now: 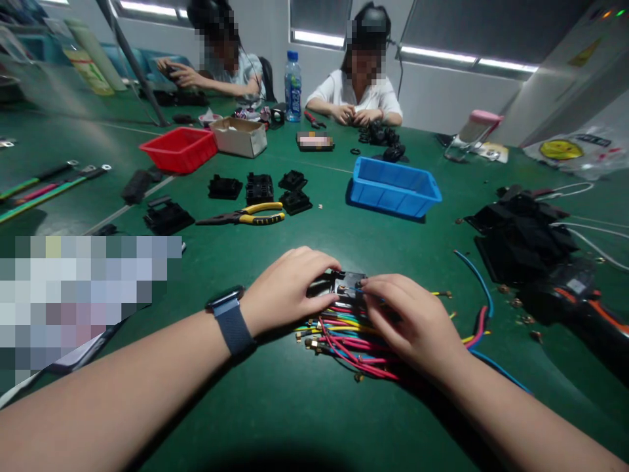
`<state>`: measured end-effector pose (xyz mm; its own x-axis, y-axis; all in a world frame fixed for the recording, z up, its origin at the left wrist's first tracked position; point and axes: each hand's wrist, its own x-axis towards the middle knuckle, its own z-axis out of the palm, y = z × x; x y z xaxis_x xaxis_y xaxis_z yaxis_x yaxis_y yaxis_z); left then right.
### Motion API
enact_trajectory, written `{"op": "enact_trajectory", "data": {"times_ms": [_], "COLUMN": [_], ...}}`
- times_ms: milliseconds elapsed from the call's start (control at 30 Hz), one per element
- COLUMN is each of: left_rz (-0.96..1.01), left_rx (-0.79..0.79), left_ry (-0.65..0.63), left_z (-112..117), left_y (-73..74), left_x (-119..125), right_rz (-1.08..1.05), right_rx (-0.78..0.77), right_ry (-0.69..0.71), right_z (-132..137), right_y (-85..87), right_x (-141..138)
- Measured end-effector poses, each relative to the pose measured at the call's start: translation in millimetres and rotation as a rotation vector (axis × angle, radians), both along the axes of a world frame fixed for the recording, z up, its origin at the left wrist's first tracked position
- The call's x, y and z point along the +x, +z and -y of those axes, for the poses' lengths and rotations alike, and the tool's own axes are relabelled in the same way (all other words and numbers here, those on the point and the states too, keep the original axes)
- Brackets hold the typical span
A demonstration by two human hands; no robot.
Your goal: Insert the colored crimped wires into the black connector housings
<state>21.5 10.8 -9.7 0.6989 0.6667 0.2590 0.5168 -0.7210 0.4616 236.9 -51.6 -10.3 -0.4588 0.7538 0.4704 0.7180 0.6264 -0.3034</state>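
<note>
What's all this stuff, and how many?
Boxy plastic part: 1, black, front centre
Thin insulated wires: many, multicoloured, front
Long-nosed metal pliers: 1, yellow handles, left
Oblong plastic bin: 1, blue, centre
Flared plastic bin: 1, red, left
Open cardboard box: 1, whitish, left
Capped plastic bottle: 1, blue, back
Blocky plastic pieces: several, black, both sides
Long bulky object: 1, black-orange, right
Table: 1, green, beneath
People: 2, pale tops, back
Left hand: 1, bare, front
Right hand: 1, bare, front

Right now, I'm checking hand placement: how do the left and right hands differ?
The left hand holds the left side of the black part, thumb and fingers spread; the right hand has them closer together at its right. The left has a watch at its wrist; the right has none. Both are ungloved.
</note>
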Motion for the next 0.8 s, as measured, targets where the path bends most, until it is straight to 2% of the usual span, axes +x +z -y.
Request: {"op": "enact_trajectory", "data": {"times_ms": [133, 300, 467, 667, 800], "left_rz": [0.005, 0.042, 0.092, 0.216, 0.201], "left_rx": [0.081, 0.108, 0.104, 0.112, 0.123], "left_ry": [-0.061, -0.133, -0.095, -0.064, -0.108], "left_z": [-0.6, -1.3, -3.3, -5.5, -5.2], "left_y": [4.1, 4.1, 1.4, -2.0, -1.1], "left_x": [-2.2, -4.5, -5.0, -4.4, 0.0], "right_rz": [0.035, 0.043, 0.081, 0.091, 0.104], "right_rx": [0.021, 0.028, 0.010, -0.100, -0.067], "right_ry": [-0.008, -0.018, -0.041, -0.077, -0.124], "right_z": [0.9, 1.0, -1.6, -2.0, 2.4], "right_y": [1.9, 2.7, 7.2, 15.9, 13.7], "right_x": [-0.4, -1.6, -1.2, -1.0, -5.1]}}
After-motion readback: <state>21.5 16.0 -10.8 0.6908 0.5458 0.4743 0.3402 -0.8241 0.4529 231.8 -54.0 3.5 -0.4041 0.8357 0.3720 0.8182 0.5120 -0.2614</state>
